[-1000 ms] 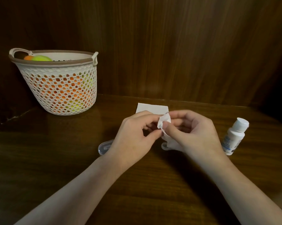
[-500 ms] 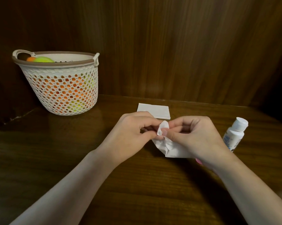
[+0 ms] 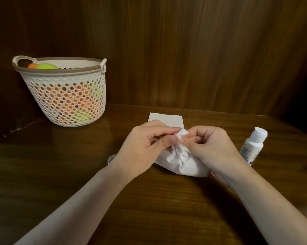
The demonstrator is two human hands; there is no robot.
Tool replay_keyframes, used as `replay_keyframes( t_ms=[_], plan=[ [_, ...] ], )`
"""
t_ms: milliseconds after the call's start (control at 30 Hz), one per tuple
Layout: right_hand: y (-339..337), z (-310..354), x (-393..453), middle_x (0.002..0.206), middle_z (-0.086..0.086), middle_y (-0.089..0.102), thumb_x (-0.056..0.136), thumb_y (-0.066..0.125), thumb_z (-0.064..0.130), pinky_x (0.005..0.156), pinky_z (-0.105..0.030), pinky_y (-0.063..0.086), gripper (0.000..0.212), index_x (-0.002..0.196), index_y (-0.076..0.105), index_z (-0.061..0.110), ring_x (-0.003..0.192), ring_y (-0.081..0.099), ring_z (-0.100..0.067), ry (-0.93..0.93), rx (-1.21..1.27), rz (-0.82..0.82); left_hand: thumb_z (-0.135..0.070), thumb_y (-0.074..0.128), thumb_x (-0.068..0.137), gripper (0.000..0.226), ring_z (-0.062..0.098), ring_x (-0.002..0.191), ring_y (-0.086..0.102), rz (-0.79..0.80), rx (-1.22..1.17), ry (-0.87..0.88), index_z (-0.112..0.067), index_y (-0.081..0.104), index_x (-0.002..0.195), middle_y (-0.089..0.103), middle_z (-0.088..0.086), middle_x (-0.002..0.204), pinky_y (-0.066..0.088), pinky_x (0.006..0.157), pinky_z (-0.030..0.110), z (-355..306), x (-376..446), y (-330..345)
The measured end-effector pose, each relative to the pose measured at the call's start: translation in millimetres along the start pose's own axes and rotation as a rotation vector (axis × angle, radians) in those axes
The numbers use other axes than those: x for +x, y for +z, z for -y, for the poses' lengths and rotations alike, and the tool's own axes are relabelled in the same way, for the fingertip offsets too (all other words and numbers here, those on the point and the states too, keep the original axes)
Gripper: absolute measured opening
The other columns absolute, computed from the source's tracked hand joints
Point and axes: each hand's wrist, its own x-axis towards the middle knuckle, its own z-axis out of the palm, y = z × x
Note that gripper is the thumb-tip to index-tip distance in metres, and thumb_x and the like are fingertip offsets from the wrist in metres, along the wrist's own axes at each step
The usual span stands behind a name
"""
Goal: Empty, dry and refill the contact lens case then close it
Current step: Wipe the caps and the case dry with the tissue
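White crumpled tissue [image 3: 180, 157] pinched by both my hands [image 3: 142, 147] [image 3: 211, 147]; the lens case sits hidden inside it, above the tabletop [image 3: 149, 200]. Risk: overtwisting may tear tissue, leaving lint inside.

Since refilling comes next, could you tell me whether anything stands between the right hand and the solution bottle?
Nothing visible does. The solution bottle stands capped just right of the right hand, with bare table between them. That hand, however, is busy: both it and the left hand grip the crumpled tissue.
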Motion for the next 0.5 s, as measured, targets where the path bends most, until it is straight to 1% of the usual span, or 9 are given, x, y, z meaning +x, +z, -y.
replay_keyframes(
  t_ms=[67,100,200,267,400,433,467,500],
  plan=[
    [-1.2,0.4,-0.4,0.081,-0.014,0.077,0.064,0.082,0.055,0.065,-0.011,0.053,0.03,0.082,0.085,0.031,0.069,0.069,-0.011,-0.006,-0.026,-0.007,-0.045,0.063,0.09,0.039,0.009,0.1,0.07,0.002,0.007,0.008,-0.031,0.076,0.124,0.07,-0.023,0.1,0.063,0.083,0.03,-1.4,-1.0,1.3],
    [-1.1,0.1,0.0,0.08,-0.01,0.077,0.065,0.08,0.056,0.065,-0.01,0.053,0.03,0.081,0.084,0.032,0.071,0.071,-0.011,-0.012,-0.043,-0.02,-0.045,0.064,0.09,0.039,0.009,0.101,0.07,-0.007,0.0,0.013,-0.031,0.076,0.124,0.07,-0.023,0.1,0.063,0.083,0.029,-1.9,-1.4,1.8],
    [1.8,-0.8,0.0,0.074,-0.003,0.075,0.068,0.075,0.057,0.063,-0.007,0.05,0.025,0.078,0.083,0.036,0.064,0.064,-0.002,-0.046,-0.069,-0.072,-0.044,0.066,0.088,0.039,0.009,0.101,0.069,-0.038,-0.016,0.026,-0.029,0.077,0.123,0.071,-0.023,0.099,0.061,0.081,0.024,-2.4,-1.5,2.5],
    [3.9,-1.5,0.0,0.075,-0.003,0.076,0.071,0.076,0.055,0.064,-0.009,0.051,0.024,0.081,0.085,0.035,0.066,0.064,-0.002,-0.046,-0.04,-0.085,-0.043,0.068,0.087,0.039,0.01,0.1,0.07,-0.06,-0.01,0.052,-0.028,0.077,0.121,0.072,-0.02,0.1,0.06,0.081,0.022,-1.9,-1.4,3.0],
    [3.8,-1.0,-0.9,0.086,-0.004,0.081,0.08,0.079,0.04,0.071,-0.017,0.057,0.017,0.089,0.087,0.028,0.082,0.073,-0.01,0.026,0.072,-0.035,-0.039,0.073,0.084,0.037,0.011,0.1,0.069,-0.095,-0.006,0.054,-0.029,0.079,0.119,0.072,-0.019,0.101,0.059,0.082,0.022,-0.4,-2.0,5.1],
    [3.0,-1.7,0.0,0.086,-0.005,0.081,0.083,0.08,0.032,0.072,-0.02,0.058,0.011,0.09,0.087,0.025,0.082,0.074,-0.011,0.048,0.103,-0.029,-0.04,0.073,0.085,0.036,0.01,0.1,0.069,-0.105,-0.007,0.057,-0.029,0.079,0.119,0.072,-0.019,0.101,0.059,0.081,0.021,-0.2,-2.1,5.6],
    [2.4,-1.4,0.2,0.085,-0.006,0.081,0.087,0.081,0.02,0.073,-0.021,0.059,0.007,0.091,0.087,0.022,0.081,0.074,-0.012,0.07,0.142,-0.02,-0.042,0.072,0.085,0.036,0.01,0.1,0.069,-0.115,-0.012,0.06,-0.031,0.078,0.119,0.071,-0.019,0.101,0.058,0.08,0.02,-0.3,-2.0,6.1],
    [0.9,-3.2,0.6,0.082,-0.006,0.079,0.09,0.08,0.007,0.073,-0.021,0.059,0.013,0.092,0.087,0.019,0.078,0.073,-0.011,0.082,0.17,-0.014,-0.046,0.07,0.085,0.037,0.009,0.1,0.069,-0.123,-0.019,0.061,-0.033,0.077,0.119,0.071,-0.018,0.101,0.057,0.079,0.018,-1.2,-2.0,6.3]
  ],
)
